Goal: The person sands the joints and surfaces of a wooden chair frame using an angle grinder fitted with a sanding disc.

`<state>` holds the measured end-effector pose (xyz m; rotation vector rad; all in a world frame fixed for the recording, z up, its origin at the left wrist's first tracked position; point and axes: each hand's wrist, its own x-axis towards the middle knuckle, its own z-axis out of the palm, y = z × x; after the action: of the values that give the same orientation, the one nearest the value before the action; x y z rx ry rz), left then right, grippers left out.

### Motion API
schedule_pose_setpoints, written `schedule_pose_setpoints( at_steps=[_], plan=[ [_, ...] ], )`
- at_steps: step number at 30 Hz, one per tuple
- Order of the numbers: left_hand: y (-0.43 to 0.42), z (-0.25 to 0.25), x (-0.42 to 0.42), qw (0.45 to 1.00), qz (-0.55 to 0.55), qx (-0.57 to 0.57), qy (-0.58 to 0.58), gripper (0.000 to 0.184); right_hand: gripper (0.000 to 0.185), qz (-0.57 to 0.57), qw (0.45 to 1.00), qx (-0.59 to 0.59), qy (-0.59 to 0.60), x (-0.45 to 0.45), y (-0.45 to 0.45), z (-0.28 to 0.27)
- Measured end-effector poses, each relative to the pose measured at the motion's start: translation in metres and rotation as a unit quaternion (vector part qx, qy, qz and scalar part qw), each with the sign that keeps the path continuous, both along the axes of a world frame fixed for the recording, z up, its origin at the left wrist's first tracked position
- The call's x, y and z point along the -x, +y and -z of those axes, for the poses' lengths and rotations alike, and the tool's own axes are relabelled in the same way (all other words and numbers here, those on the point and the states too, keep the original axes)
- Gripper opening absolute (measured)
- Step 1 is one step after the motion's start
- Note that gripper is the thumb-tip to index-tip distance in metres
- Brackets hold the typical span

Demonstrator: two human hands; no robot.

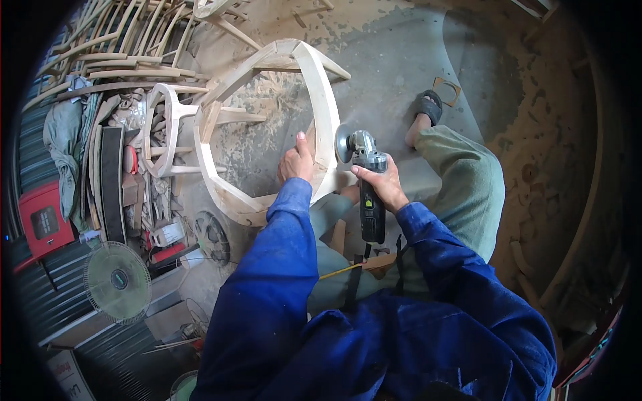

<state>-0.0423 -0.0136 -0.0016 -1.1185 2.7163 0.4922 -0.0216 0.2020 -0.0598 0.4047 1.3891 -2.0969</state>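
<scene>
A pale wooden frame (319, 87), roughly round with joined segments and legs, stands tilted in front of me. My left hand (296, 162) lies on its near right part, thumb pointing up, the other fingers partly hidden. My right hand (386, 182) is wrapped round the body of a black and grey angle grinder (372, 210). The grinder's round disc (344, 143) is at the outer right edge of the frame; whether it touches the wood I cannot tell. Faint dust hangs near the disc.
At the left are a smaller wooden frame (172, 127), stacked curved wood pieces (127, 67), a red box (47, 217) and a fan (118, 281). My sandalled foot (428, 107) rests on the dusty floor beside a thin wooden piece (456, 95).
</scene>
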Motion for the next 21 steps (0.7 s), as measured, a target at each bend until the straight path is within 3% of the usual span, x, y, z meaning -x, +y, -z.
schedule_pose_setpoints(
  at_steps=[10,11,14,17,21],
  plan=[
    [0.002,-0.004,0.001,1.000,0.005,0.017,-0.018,0.085,0.067,0.005,0.999,-0.042,0.032,0.010,-0.001,-0.002],
    [0.001,-0.005,0.001,1.000,0.008,0.014,-0.014,0.085,0.068,-0.008,1.000,-0.020,-0.019,0.008,0.003,-0.002],
    [0.000,0.002,0.001,0.999,0.007,0.025,-0.025,0.085,0.069,-0.013,1.000,-0.018,-0.019,0.012,0.005,0.001],
    [0.008,-0.004,0.000,1.000,0.010,0.026,-0.007,0.085,0.069,-0.013,0.999,-0.029,0.029,0.025,0.003,-0.006],
    [0.005,0.000,-0.003,0.999,0.017,0.023,0.014,0.094,0.069,-0.027,0.999,-0.005,-0.023,0.025,0.008,-0.003]
  ],
)
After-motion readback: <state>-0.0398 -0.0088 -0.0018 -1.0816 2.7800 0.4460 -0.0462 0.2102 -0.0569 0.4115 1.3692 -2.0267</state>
